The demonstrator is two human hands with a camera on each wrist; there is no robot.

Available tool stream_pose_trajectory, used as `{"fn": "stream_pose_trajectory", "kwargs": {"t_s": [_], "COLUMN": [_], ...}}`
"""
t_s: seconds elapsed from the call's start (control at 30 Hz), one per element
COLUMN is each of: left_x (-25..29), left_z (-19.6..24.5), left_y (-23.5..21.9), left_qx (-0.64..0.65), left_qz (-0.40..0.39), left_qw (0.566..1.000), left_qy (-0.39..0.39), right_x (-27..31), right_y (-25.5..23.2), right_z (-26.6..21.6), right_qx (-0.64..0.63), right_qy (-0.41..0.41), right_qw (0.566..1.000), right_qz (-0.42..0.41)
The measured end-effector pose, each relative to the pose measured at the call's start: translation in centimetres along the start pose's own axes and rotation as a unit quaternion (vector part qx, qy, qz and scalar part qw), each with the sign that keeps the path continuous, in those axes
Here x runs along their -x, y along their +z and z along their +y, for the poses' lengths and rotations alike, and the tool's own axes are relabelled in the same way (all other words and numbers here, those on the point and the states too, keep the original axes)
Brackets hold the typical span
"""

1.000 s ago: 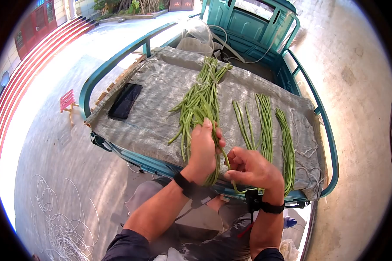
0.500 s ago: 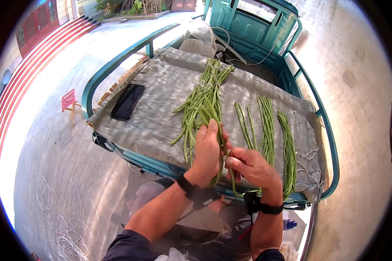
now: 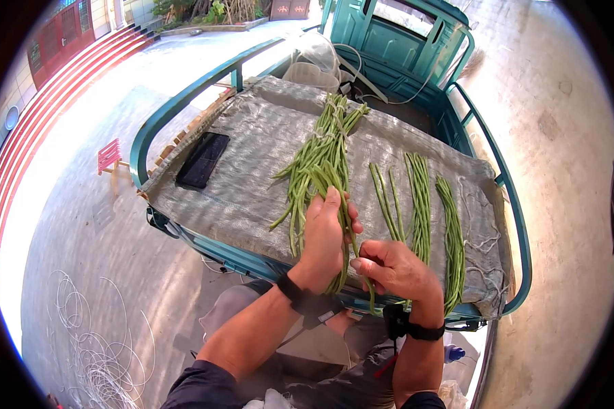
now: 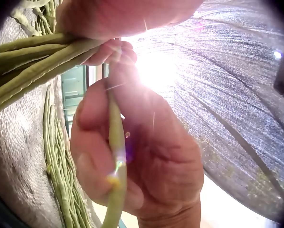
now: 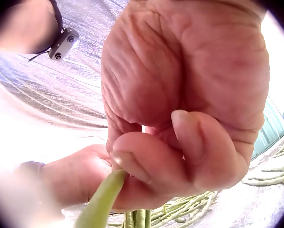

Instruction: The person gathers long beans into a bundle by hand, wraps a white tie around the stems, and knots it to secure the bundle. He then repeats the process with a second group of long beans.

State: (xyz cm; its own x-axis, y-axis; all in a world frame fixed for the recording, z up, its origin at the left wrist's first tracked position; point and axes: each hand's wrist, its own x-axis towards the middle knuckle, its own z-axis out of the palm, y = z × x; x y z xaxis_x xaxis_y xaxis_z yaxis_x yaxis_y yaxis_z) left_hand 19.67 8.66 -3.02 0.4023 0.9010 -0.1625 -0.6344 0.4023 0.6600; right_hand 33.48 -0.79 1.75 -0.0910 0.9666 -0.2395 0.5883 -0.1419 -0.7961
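My left hand [image 3: 324, 235] grips a small bunch of green long beans [image 4: 32, 64] near its middle, thumb on top. Just to its right, my right hand [image 3: 399, 271] has its fingers curled around one single long bean [image 4: 115, 147], which runs down from the left hand. In the right wrist view the bean's near end [image 5: 101, 199] sticks out past the curled fingers. Beyond the left hand a larger pile of long beans [image 3: 329, 129], tied near its far end, lies on a grey woven cloth [image 3: 252, 136].
To the right lie two long beans [image 3: 383, 198], a thin row [image 3: 419, 204] and another bundle [image 3: 451, 238]. White strings [image 3: 481, 238] trail at the cloth's right edge. A black phone [image 3: 202, 160] rests at left. Teal rails [image 3: 143, 129] flank the vehicle's bed.
My right hand has first risen slightly, then drawn down and right along the single bean, away from the left hand. The left hand keeps its grip on the bunch. The view has shifted slightly.
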Motion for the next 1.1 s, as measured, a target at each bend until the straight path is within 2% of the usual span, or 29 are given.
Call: {"fn": "stream_pose_trajectory", "kwargs": {"t_s": [0.37, 0.47, 0.57, 0.97, 1.1], "left_x": [-0.1, -0.2, -0.5, -0.5, -0.5], "left_z": [0.0, -0.1, -0.3, 0.4, 0.7], "left_y": [0.0, -0.2, -0.1, -0.2, -0.2], "left_qx": [0.018, 0.033, 0.042, 0.072, 0.083], "left_qz": [-0.018, -0.025, -0.031, -0.036, -0.034], "left_qw": [1.0, 0.999, 0.999, 0.996, 0.996], "left_qy": [-0.004, -0.007, 0.004, -0.025, -0.028], "right_x": [0.4, 0.3, 0.4, -1.0, -0.5], "right_y": [-0.3, -0.3, -0.4, 0.6, 0.4], "right_z": [-0.1, 0.5, 0.2, 2.4, 1.3], "right_qx": [0.0, 0.008, -0.01, 0.057, 0.005], "right_qy": [0.004, -0.017, 0.003, -0.071, -0.022], "right_qw": [1.0, 1.0, 1.0, 0.996, 0.999], "right_qz": [0.003, 0.01, 0.001, -0.013, -0.024]}}
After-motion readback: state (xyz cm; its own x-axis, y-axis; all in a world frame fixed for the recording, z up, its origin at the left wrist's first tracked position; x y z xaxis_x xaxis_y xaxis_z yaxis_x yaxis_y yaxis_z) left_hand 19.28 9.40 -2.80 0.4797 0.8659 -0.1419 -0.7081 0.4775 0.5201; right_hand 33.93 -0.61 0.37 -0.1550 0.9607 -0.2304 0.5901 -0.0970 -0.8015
